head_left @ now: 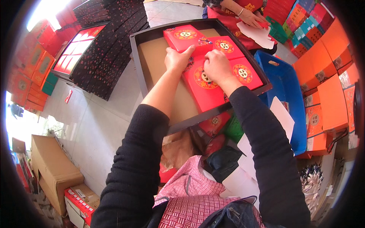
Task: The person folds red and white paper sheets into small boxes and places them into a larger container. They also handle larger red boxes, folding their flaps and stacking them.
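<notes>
A black-rimmed tray [138,64] with a tan bottom lies tilted in front of me. Several red gift boxes with round gold emblems sit in its right part. My left hand [178,60] has its thumb and fingers around the near corner of a red gift box [183,35] at the far side, which sits raised above its neighbours. Over the middle of the group, my right hand [218,67] is closed, fingers curled down near the seam between boxes; its fingertips are hidden. Below it lies another red box [207,98], with a further one [248,72] to its right.
Tall stacks of dark patterned trays [110,49] stand at far left. A blue crate [300,125] is right of my tray, near piled orange boxes [332,100]. Across from me, a co-worker's hand [251,17] is by a white card [256,34]. A cardboard carton [57,171] lies lower left.
</notes>
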A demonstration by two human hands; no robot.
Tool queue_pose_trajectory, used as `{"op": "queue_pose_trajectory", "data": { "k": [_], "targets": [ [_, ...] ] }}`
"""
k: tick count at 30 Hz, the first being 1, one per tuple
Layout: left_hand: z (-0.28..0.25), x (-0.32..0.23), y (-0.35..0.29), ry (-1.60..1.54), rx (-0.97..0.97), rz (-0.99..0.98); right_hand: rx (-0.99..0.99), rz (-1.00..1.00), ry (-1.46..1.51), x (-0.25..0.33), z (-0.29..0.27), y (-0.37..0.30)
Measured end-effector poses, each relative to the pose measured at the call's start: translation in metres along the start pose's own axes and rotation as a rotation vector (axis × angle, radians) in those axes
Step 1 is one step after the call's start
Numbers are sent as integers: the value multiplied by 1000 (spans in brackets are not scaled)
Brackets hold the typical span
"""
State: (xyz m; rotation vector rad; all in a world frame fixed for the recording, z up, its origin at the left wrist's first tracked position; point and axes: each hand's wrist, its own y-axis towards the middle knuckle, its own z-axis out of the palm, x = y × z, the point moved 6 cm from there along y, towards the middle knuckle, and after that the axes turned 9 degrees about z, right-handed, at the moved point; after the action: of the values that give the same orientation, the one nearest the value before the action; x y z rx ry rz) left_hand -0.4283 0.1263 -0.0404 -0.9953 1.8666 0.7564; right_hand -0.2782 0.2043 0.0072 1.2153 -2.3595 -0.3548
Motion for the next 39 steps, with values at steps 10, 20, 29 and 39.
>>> {"op": "queue_pose_trajectory", "data": {
  "k": [10,20,29,39],
  "targets": [
    [-3,-20,-16,45,99,-6,-166,95,484,-48,19,19],
    [16,-3,19,295,80,251,-2,47,343,-30,-12,2],
    [42,3,27,-13,134,420,110,35,430,0,-157,-119],
    [59,-42,-8,-403,356,-12,-152,737,788,-36,-277,-365]
  ]
}}
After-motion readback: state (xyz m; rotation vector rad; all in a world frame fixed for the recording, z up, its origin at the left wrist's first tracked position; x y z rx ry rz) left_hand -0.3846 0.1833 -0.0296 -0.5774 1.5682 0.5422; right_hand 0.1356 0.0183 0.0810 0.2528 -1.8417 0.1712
